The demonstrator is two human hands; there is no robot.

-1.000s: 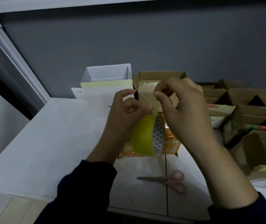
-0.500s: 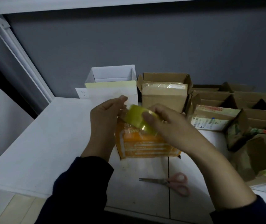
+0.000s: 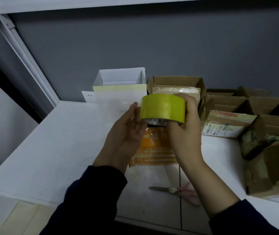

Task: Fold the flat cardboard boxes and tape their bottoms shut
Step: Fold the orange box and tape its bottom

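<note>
Yellow tape roll [image 3: 163, 106] held above the orange box [image 3: 154, 150].
Right hand [image 3: 186, 131] grips it; left hand [image 3: 125, 133], fingers straight, touches its left edge at mid-frame.

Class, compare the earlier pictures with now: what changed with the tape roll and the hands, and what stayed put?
The tape roll passed from the left hand to the right hand, which now grips it with the yellow band facing the camera. The left hand opened beside it. The scissors and orange box stayed put.
</note>
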